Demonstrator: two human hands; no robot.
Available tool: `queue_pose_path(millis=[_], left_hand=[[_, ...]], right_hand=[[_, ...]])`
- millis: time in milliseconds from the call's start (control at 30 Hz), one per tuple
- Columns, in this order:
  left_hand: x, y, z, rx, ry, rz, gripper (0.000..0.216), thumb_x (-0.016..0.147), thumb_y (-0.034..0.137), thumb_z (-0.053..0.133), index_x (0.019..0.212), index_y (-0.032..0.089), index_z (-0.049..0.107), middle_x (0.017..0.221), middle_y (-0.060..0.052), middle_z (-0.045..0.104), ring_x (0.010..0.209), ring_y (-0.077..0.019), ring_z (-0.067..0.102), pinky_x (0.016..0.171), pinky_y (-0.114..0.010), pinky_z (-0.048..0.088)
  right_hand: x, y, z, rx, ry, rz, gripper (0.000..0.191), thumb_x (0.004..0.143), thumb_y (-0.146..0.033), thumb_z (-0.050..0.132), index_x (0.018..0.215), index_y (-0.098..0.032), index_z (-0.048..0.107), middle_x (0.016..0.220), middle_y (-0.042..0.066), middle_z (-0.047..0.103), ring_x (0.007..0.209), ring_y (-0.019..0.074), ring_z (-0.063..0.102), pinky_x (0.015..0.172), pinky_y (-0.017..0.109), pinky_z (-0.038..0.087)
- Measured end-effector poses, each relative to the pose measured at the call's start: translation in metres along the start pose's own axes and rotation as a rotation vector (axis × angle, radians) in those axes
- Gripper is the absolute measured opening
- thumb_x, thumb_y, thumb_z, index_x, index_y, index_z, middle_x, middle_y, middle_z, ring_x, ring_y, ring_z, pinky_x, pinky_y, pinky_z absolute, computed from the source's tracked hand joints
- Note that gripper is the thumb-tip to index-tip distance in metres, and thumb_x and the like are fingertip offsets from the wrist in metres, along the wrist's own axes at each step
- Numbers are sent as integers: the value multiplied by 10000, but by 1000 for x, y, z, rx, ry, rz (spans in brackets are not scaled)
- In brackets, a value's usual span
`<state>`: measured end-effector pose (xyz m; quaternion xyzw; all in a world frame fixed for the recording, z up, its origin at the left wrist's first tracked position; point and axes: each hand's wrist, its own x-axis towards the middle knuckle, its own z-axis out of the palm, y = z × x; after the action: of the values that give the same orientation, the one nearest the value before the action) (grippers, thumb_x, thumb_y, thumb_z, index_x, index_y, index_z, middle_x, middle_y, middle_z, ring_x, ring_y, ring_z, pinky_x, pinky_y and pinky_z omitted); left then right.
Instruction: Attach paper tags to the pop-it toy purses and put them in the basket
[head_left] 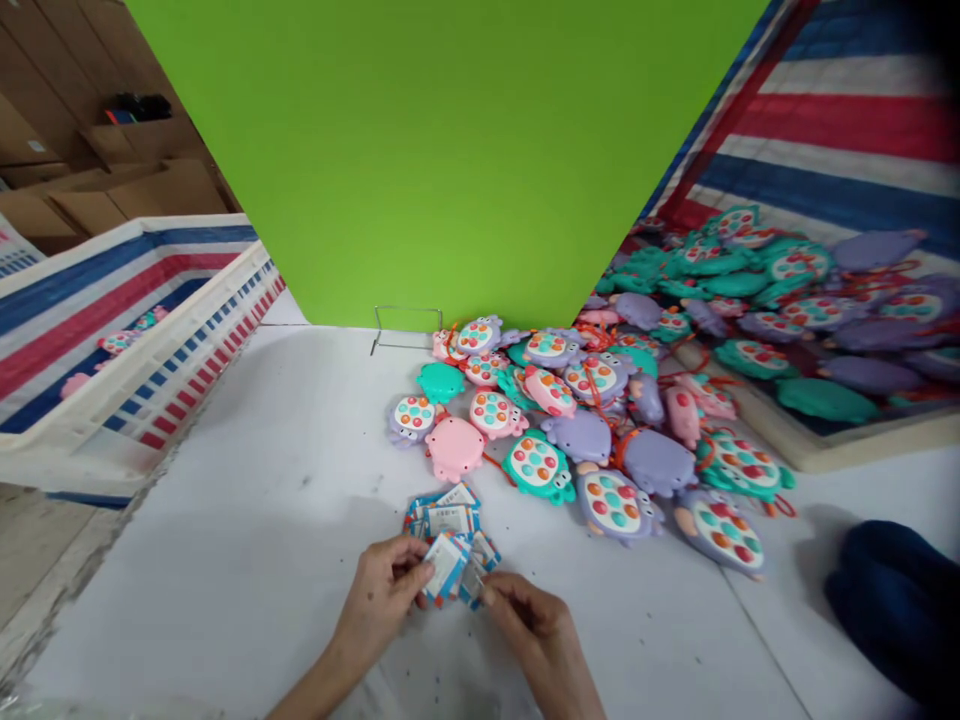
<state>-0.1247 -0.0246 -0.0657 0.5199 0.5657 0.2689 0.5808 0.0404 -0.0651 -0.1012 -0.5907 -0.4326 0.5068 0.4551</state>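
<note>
My left hand (391,588) pinches a small printed card (445,566) with blue and orange edges between thumb and fingers. With its thumb and finger closed, my right hand (531,622) grips the edge of another printed card (472,582), partly covered. Just beyond both hands lies a loose pile of similar cards (448,519) on the white table (300,560). Past the pile are several turtle-shaped toys with coloured round buttons, among them a pink toy (455,448) turned face down and a green toy (538,466) with its buttons up.
A green panel (450,160) stands behind the table, with a bent wire stand (409,345) at its foot. Right, a striped lined bin (832,450) holds many toys. Left is a white basket (187,350). Dark blue fabric (892,610) is at the right edge.
</note>
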Motion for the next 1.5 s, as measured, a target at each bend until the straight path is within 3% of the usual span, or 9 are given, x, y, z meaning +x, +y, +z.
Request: queue_pose_path(millis=[200,433,600,800,1000,1200,1367,1433,1500], left_hand=[[2,-2,-1,12,90,33,249,758,365,517,649,141,508,473,32,513,428,-96,487,431,-176,357],[-4,11,11,-265,24,-21,278,731,403,551,672,145,465,504,38,505,426,-99,520,414,-186,396],[-11,14,17,-287,-17,32,273,765,398,525,698,141,463,532,22,519,457,-106,532,451,-203,423],[-16,18,16,-169,-2,113,231,792,340,496,671,148,451,572,15,502,513,-108,524,481,-195,407],[-22,26,21,-95,-81,116,131,781,255,480,775,134,528,680,-22,577,589,-121,517,546,-194,419],[-25,25,21,157,-28,170,185,797,234,440,754,137,592,701,-32,571,700,-165,523,660,-228,415],[-29,34,4,18,-243,142,237,791,217,424,868,143,635,769,-41,603,731,-164,521,695,-232,405],[-28,37,2,-99,-253,86,260,788,230,435,951,142,617,823,-50,616,748,-166,534,681,-228,411],[-25,37,6,-114,-223,71,232,771,251,473,904,129,620,812,-54,615,752,-168,538,682,-227,410]], right_hand=[[6,-9,5,-4,-12,-22,260,729,-375,579,572,-169,558,592,-6,519,504,118,420,477,225,347],[2,-24,15,-4,55,-56,296,746,-343,535,510,-172,485,716,25,562,467,89,378,439,213,337],[1,-28,18,31,43,2,281,745,-351,527,533,-173,479,628,16,548,494,107,431,461,217,356],[1,-30,18,9,77,-6,265,714,-307,524,492,-184,445,514,-20,476,472,103,394,421,207,311],[0,-35,18,49,36,-1,262,704,-289,517,500,-197,381,504,-58,355,461,88,302,426,210,273],[-2,-45,12,81,-16,35,242,726,-282,517,524,-188,422,512,-56,377,482,97,344,463,206,300],[-7,-39,4,156,-25,-17,261,702,-300,577,497,-179,469,532,-34,459,486,103,374,459,207,289],[-10,-38,3,192,-51,-32,261,695,-292,589,489,-177,478,534,-29,477,481,100,374,452,202,283],[-13,-39,3,202,-85,-24,283,686,-296,598,470,-172,465,523,-28,468,473,94,365,451,197,278]])
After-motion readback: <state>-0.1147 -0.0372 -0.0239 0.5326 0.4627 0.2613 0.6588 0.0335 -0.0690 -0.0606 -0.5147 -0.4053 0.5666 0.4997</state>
